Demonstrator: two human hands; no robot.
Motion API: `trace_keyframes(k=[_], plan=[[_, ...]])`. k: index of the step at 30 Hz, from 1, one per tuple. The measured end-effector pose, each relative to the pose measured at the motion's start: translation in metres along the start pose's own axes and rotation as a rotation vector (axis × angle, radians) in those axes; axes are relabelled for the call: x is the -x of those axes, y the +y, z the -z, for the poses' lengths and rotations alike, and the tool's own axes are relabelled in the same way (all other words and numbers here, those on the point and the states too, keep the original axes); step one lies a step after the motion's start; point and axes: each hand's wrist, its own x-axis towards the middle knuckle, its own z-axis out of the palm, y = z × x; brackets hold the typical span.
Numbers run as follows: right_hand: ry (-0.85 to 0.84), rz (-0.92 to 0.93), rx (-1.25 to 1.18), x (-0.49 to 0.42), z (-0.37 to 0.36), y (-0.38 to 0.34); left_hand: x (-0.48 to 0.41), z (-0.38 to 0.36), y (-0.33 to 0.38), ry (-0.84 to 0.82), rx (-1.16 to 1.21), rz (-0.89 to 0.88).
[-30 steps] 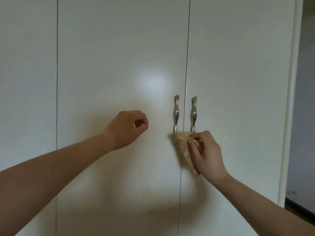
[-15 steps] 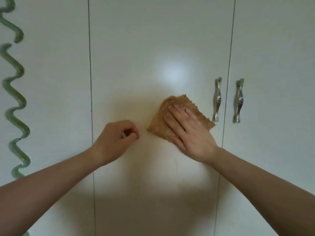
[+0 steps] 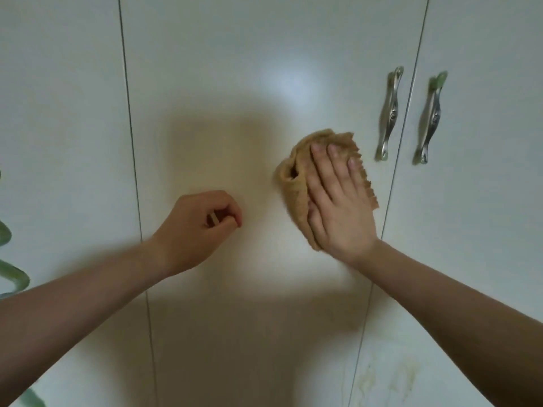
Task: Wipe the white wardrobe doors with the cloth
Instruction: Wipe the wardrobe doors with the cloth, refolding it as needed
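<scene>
Two hands up — right hand (image 3: 340, 207) flat, fingers spread, pressing tan cloth (image 3: 296, 186) against middle wardrobe door (image 3: 235, 83), long axis near-vertical, left of handles (image 3: 389, 113); left hand (image 3: 199, 224) loosely curled, empty.

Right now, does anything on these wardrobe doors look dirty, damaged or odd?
Yes: faint yellowish streaks mark the right-hand door low down, below the handles, well under where the right hand presses the cloth. Otherwise nothing stands out.
</scene>
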Motion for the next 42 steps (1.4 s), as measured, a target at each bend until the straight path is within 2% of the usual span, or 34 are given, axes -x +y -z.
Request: trace_keyframes(k=[2, 5, 6, 8, 9, 11, 14, 16, 18, 20, 21, 25, 27, 29, 30, 33, 35, 36, 38, 41, 42], plan=[[-0.151, 0.210, -0.030, 0.062, -0.024, -0.031, 0.011, -0.011, -0.011, -0.002, -0.010, -0.005], [-0.489, 0.635, -0.076, 0.155, -0.046, -0.065, 0.026, -0.019, -0.026, -0.035, -0.042, 0.010], [-0.557, 0.722, -0.053, 0.172, -0.050, -0.069, 0.029, -0.019, -0.030, -0.047, -0.041, 0.014], [-0.604, 0.746, -0.054, 0.173, -0.053, -0.070, 0.037, -0.017, -0.036, -0.046, -0.039, 0.029], [-0.564, 0.718, -0.064, 0.161, -0.052, -0.068, 0.040, -0.015, -0.038, -0.040, -0.038, 0.040], [-0.363, 0.583, -0.066, 0.114, -0.042, -0.062, 0.045, -0.008, -0.039, -0.014, -0.024, 0.064], [-0.086, 0.229, -0.098, 0.017, -0.023, -0.065, 0.051, 0.002, -0.042, 0.079, 0.031, 0.127], [-0.016, 0.115, -0.094, -0.030, -0.019, -0.081, 0.059, 0.005, -0.045, 0.151, 0.083, 0.175], [0.012, 0.104, -0.051, -0.047, -0.028, -0.105, 0.072, 0.010, -0.056, 0.225, 0.116, 0.227], [-0.020, 0.155, -0.051, -0.023, -0.051, -0.141, 0.092, 0.014, -0.073, 0.256, 0.142, 0.253], [-0.071, 0.238, -0.075, 0.002, -0.063, -0.162, 0.103, 0.015, -0.081, 0.265, 0.145, 0.265], [-0.458, 0.795, -0.056, 0.142, -0.094, -0.224, 0.143, 0.022, -0.109, 0.264, 0.106, 0.346], [-0.499, 0.867, -0.056, 0.151, -0.096, -0.219, 0.153, 0.034, -0.116, 0.221, 0.063, 0.344], [-0.363, 0.717, -0.101, 0.108, -0.087, -0.195, 0.160, 0.046, -0.123, 0.230, 0.067, 0.339], [-0.228, 0.567, -0.117, 0.072, -0.080, -0.180, 0.162, 0.052, -0.127, 0.256, 0.081, 0.342], [0.020, 0.164, -0.074, -0.034, -0.057, -0.150, 0.168, 0.062, -0.140, 0.358, 0.123, 0.327], [0.075, 0.070, -0.045, -0.050, -0.062, -0.169, 0.172, 0.059, -0.148, 0.396, 0.136, 0.318], [0.060, 0.095, -0.051, -0.038, -0.070, -0.188, 0.175, 0.054, -0.151, 0.392, 0.139, 0.318], [-0.068, 0.281, -0.125, 0.028, -0.097, -0.241, 0.186, 0.039, -0.156, 0.359, 0.128, 0.312], [-0.434, 0.778, -0.110, 0.158, -0.136, -0.305, 0.208, 0.021, -0.163, 0.291, 0.069, 0.292], [-0.569, 0.870, -0.107, 0.185, -0.139, -0.314, 0.215, 0.019, -0.165, 0.271, 0.064, 0.289]])
